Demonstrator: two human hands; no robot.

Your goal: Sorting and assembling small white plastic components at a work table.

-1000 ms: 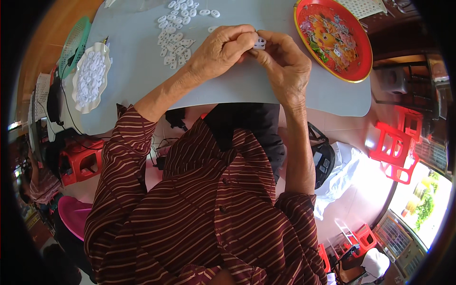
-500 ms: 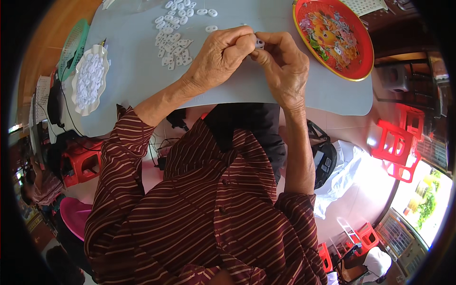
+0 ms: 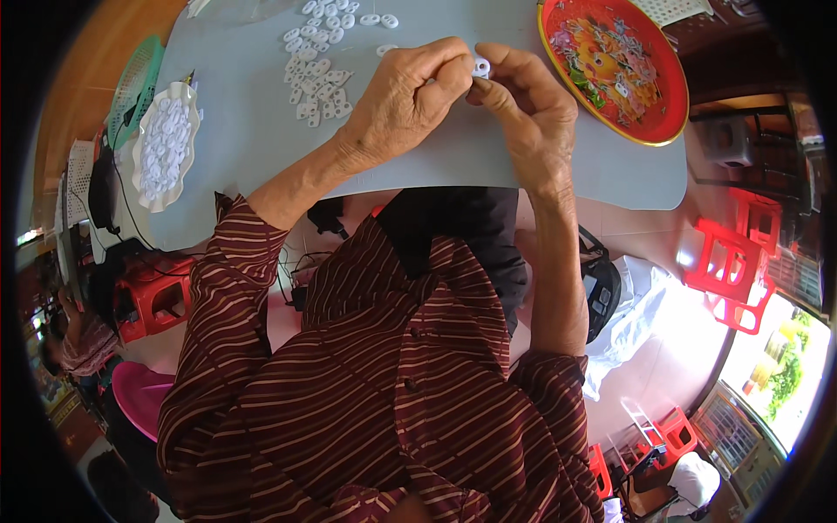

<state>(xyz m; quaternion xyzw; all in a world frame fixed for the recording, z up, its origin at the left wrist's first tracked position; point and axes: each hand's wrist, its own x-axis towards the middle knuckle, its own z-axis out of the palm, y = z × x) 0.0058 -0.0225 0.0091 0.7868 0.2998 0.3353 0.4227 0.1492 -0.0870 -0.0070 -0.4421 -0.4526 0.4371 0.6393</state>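
A small white plastic piece with a dark round hole (image 3: 481, 66) is pinched between the thumb and fingers of my right hand (image 3: 534, 118), above the grey table. My left hand (image 3: 410, 91) is closed, its curled fingers meeting the piece's left edge; their tips are hidden. Left of my hands lie loose white plastic pieces with holes (image 3: 319, 87), some oval, others smaller and angular. A few ovals (image 3: 379, 20) sit apart from that pile.
A red round tray (image 3: 667, 118) with a gold rim holds small greyish bits at the right. At the left stands a white scalloped dish (image 3: 139, 166) full of white pieces, beside a green mesh basket (image 3: 144, 65). Red plastic stools (image 3: 728, 257) stand on the floor.
My right hand has shifted slightly right and its fingers have opened out a little. More of the white piece and its hole now shows. My left hand has moved slightly upward.
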